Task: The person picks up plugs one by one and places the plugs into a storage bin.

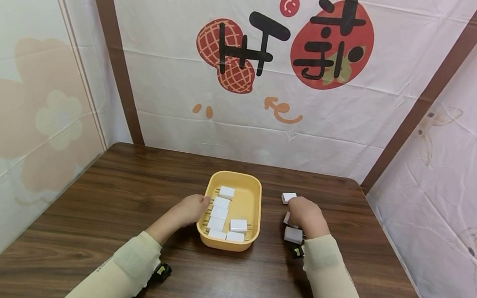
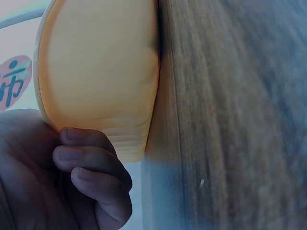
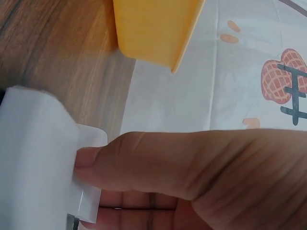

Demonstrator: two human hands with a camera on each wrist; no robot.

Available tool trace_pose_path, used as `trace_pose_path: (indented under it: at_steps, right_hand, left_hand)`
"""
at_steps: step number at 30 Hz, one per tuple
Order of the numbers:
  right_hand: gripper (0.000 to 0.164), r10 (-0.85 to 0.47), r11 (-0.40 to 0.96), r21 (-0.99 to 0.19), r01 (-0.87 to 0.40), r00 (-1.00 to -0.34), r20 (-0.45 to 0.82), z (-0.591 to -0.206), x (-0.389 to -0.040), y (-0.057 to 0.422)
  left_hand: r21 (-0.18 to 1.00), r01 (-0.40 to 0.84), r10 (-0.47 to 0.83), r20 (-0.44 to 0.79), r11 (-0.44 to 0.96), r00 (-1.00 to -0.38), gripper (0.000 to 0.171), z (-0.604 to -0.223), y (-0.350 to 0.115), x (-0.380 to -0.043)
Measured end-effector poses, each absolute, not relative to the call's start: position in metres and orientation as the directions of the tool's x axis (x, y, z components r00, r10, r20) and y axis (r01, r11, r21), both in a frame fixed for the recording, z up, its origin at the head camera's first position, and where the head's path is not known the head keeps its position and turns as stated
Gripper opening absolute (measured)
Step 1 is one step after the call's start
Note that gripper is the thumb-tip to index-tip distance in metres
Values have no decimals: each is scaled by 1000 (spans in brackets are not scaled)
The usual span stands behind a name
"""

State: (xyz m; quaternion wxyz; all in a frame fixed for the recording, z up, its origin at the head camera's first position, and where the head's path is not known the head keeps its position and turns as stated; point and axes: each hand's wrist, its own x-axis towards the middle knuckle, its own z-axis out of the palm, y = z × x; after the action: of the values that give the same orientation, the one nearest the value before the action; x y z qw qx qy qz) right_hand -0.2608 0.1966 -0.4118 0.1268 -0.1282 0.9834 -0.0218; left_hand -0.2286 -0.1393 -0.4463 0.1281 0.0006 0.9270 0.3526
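A yellow plastic bin [image 1: 249,183] stands on the table with several white plug-in chargers [image 1: 221,203] lying in it, most in a column along its left side. My left hand [image 1: 192,209] grips the bin's left rim. In the left wrist view its curled fingers [image 2: 88,155] lie against the bin's outer wall. To the right of the bin, my right hand [image 1: 308,216] pinches a white charger [image 3: 88,196] between thumb and fingers, partly hidden by the hand. A larger-looking charger [image 3: 33,158] sits closer to the right wrist camera.
Beyond the right hand lies another white charger [image 1: 288,198]; nearer the wrist is a further charger [image 1: 293,235]. The brown wooden table [image 1: 226,285] meets a printed cloth wall [image 1: 239,139] at the back, with more cloth at both sides.
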Motion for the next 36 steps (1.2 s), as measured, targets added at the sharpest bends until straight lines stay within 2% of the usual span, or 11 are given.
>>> trace_pose_path:
  at_steps: [18, 27, 30, 36]
  right_hand:
    - [21, -320, 947, -101, -306, -928, -190, -393, -252, 187]
    - [12, -379, 924, -107, -368, -919, -111, -382, -243, 183]
    - [17, -380, 923, -110, -370, -920, -93, -379, -240, 181]
    - [16, -404, 912, -94, -398, -913, -54, -374, -236, 178]
  left_hand:
    - [651, -85, 91, -231, 754, -969, 50, -448, -141, -229]
    - [654, -84, 98, -236, 752, -967, 50, -448, -141, -230]
    - [654, -83, 101, -239, 752, -966, 51, -448, -141, -231]
    - [653, -86, 103, -246, 753, -964, 50, -449, -141, -233]
